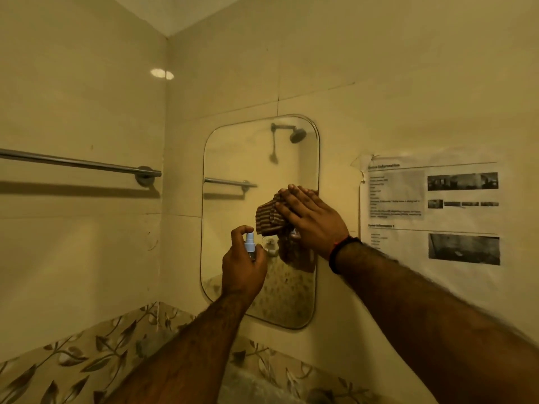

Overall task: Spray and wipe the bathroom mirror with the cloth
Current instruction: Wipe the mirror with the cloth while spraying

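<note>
Against the cream tiled wall straight ahead hangs the tall frameless glass mirror with rounded corners (233,158), its long axis upright, and both hands work at its middle and right part. My right hand (313,220) lies flat with fingers spread and held together, palm pressing the brown striped cloth (269,217) onto the glass near the right edge, about halfway up. Part of the cloth bunches out to the left of the fingers and a loose end hangs below the palm. My left hand (243,268) is curled around the small pale blue pump spray bottle (250,242), held upright just in front of the glass, with the forefinger arched over the nozzle top; whether it is pressing I cannot tell. The bottle sits lower and to the left of the cloth, near it but apart.

What the coming stroke turns on, as I judge it: the unwiped run of glass lies mostly up and to the left of the cloth, and down below it too. The right hand is already on the surface, so it is the one to sweep along the mirror's long axis, while the left stands ready to mist the left half
</note>
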The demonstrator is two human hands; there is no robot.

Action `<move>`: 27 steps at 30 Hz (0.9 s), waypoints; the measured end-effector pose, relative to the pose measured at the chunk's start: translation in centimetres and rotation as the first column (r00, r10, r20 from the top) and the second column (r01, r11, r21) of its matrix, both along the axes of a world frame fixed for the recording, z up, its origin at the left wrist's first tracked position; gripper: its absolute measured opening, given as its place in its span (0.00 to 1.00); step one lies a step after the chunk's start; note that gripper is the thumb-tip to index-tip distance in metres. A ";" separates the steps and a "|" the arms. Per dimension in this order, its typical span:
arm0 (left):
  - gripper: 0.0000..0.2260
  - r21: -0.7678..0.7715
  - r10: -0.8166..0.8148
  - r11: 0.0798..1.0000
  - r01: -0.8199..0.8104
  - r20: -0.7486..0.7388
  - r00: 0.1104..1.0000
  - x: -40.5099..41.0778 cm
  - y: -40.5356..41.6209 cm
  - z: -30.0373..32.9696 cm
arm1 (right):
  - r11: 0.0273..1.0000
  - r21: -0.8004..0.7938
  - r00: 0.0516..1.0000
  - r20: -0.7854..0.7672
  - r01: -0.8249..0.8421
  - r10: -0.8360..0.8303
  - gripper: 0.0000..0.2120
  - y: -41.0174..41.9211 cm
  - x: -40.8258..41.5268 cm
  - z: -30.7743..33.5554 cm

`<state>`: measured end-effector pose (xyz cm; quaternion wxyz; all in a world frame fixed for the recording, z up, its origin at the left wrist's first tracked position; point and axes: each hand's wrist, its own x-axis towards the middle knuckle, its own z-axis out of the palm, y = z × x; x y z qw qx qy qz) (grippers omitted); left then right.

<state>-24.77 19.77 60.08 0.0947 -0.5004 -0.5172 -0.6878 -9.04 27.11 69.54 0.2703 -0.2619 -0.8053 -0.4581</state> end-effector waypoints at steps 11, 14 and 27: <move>0.18 0.009 -0.024 1.000 0.024 0.033 0.999 -1.7 1.3 1.0 | 0.998 0.067 0.994 -0.112 0.014 -0.006 0.31 0.7 -1.0 6.2; 0.18 0.013 -0.031 0.999 0.031 0.038 0.999 -2.2 1.6 1.0 | 0.996 0.092 0.985 -0.174 -0.004 0.020 0.30 0.6 -1.3 7.7; 0.18 0.023 -0.035 0.999 0.034 0.062 0.997 -5.1 3.1 1.8 | 0.992 0.129 0.946 -0.323 0.007 0.036 0.29 0.7 -4.2 14.1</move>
